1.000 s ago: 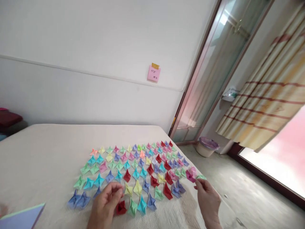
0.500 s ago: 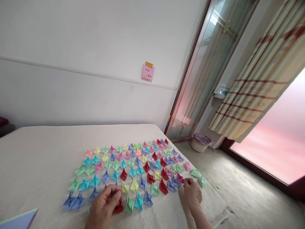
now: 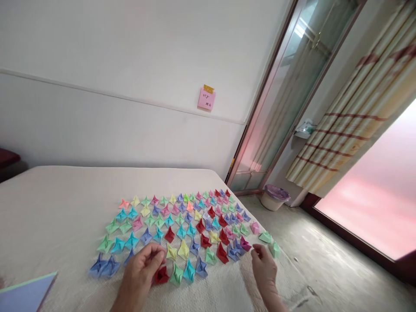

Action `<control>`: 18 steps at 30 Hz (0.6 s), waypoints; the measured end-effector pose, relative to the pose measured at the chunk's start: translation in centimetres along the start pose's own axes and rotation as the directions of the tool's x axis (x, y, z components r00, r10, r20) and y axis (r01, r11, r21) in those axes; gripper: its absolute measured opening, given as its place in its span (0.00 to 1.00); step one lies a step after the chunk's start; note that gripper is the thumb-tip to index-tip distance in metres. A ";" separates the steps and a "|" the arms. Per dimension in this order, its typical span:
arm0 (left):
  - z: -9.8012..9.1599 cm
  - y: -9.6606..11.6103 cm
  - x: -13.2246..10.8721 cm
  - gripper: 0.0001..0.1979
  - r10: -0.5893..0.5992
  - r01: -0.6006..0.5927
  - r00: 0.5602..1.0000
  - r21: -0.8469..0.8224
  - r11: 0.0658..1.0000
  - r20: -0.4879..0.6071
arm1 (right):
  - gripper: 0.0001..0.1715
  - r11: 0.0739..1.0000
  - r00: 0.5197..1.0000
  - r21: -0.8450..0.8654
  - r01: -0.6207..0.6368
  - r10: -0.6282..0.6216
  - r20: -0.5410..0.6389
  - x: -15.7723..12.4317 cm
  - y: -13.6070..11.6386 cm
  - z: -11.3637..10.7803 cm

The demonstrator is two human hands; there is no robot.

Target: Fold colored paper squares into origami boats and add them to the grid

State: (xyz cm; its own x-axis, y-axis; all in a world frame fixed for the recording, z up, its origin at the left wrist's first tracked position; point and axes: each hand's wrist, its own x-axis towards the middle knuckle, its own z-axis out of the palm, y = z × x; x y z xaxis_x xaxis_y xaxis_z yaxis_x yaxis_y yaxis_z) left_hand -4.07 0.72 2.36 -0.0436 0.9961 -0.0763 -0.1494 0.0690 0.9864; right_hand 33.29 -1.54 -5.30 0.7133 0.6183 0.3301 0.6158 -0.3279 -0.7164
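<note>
Many small folded paper boats (image 3: 183, 249) in several colours stand in rows on a cream-covered bed (image 3: 74, 225). My left hand (image 3: 143, 271) hovers over the near rows, its fingers curled and pressed together, with no paper showing in them. Just right of it lies a dark red boat (image 3: 161, 275); boats beneath the hand are hidden. On the right side, my right hand (image 3: 264, 264) is closed with thumb and forefinger pinched. Its fingertips are right beside a magenta boat (image 3: 245, 244), and I see nothing between them.
A blue sheet with a green edge (image 3: 26, 292) lies at the lower left. Pale green boats (image 3: 274, 249) sit near the bed's right edge. Beyond are a lidded bin (image 3: 274, 197), curtains (image 3: 338, 125) and a glass door (image 3: 260, 130). A pink note (image 3: 206, 99) is taped to the wall.
My right hand has drawn slightly back from the magenta boat, which now lies turned a little. The left hand has barely moved, and the view has shifted slightly.
</note>
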 end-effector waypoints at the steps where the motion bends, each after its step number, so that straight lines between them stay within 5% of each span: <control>1: 0.0 -0.1 0.0 0.14 -0.005 0.005 1.000 0.002 1.000 -0.002 | 0.23 0.995 0.996 0.037 0.089 -0.090 0.024 -0.7 -0.7 0.4; 8: -0.4 0.0 0.0 0.14 -0.007 0.004 0.998 0.040 0.999 0.061 | 0.20 0.834 0.828 0.167 0.526 -0.547 0.123 -5.9 -5.0 3.7; 18: -2.0 0.5 0.1 0.08 0.058 -0.065 0.996 0.121 0.991 0.061 | 0.09 0.599 0.579 0.313 0.737 -0.798 0.166 -7.8 -4.6 5.5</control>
State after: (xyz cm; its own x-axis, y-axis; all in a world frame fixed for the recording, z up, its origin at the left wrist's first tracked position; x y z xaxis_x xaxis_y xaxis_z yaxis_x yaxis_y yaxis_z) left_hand -6.09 0.73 2.53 0.0085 0.9999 -0.0098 -0.0255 0.0100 0.9996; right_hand 23.08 -0.90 -7.99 -0.1344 0.7384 0.6608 0.7901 0.4823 -0.3783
